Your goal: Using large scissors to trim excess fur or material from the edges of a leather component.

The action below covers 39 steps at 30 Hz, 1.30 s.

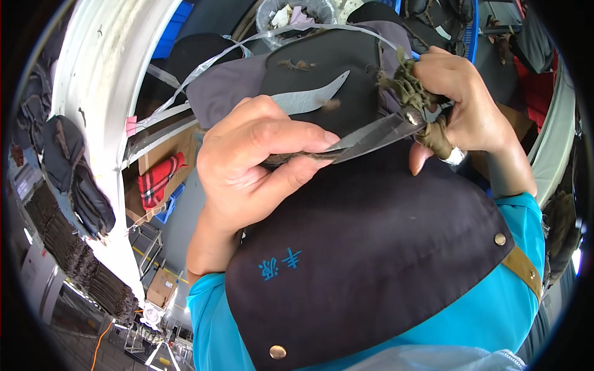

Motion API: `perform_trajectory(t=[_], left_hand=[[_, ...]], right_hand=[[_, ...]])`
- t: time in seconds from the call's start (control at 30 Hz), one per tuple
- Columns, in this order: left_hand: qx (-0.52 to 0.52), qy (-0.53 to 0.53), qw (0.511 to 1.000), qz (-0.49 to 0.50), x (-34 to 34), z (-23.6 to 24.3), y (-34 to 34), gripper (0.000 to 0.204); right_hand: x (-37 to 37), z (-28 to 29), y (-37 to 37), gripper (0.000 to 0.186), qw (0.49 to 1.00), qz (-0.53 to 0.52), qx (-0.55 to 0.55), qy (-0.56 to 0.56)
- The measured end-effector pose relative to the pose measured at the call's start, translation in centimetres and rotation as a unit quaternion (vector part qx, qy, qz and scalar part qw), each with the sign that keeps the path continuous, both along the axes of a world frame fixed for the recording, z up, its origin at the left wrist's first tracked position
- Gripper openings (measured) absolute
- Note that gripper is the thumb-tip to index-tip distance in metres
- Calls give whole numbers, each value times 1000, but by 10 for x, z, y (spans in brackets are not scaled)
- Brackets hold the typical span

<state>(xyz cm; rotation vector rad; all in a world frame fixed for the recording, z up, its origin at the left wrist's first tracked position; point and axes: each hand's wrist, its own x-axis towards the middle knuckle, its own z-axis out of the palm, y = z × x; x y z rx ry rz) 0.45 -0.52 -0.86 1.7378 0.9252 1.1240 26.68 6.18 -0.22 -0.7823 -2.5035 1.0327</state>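
Grips cloth-wrapped scissors (396, 128) in the right hand (461, 93), aimed lengthwise leftward and bodyward; pinches a dark scrap (286, 158) in the left hand (247, 154), beside the blade tips.

This looks like a workshop for soft goods. A dark work apron (371, 235), large scissors (396, 128), a lined bin (272, 42) of scraps (291, 15), a blue crate (474, 31) holding dark pieces (433, 18) and a long row of brown bundles (86, 266) show it.
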Motion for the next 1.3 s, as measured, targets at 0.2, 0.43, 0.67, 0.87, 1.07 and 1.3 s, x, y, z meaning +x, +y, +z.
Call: perform_trajectory(t=[0.2,0.43,0.67,0.87,1.07,1.3], left_hand=[[-17,-15,1000,-7,-1,-1,-2,20],[-13,-15,1000,-9,-2,-2,-1,20],[-11,-20,1000,-11,-3,-2,-1,22],[-15,-20,1000,-13,-4,-2,-1,23],[-22,-17,999,-17,-5,-2,-2,24],[-23,-30,999,-28,-6,-4,-1,23]], right_hand=[[3,6,2,39,998,24,59,-9],[2,11,-1,44,989,-1,147,-34],[-3,4,-1,59,973,-14,231,14],[-3,0,0,59,969,-14,244,22],[-6,-1,-1,58,970,-22,240,33],[-7,-2,-2,57,966,-24,254,25]])
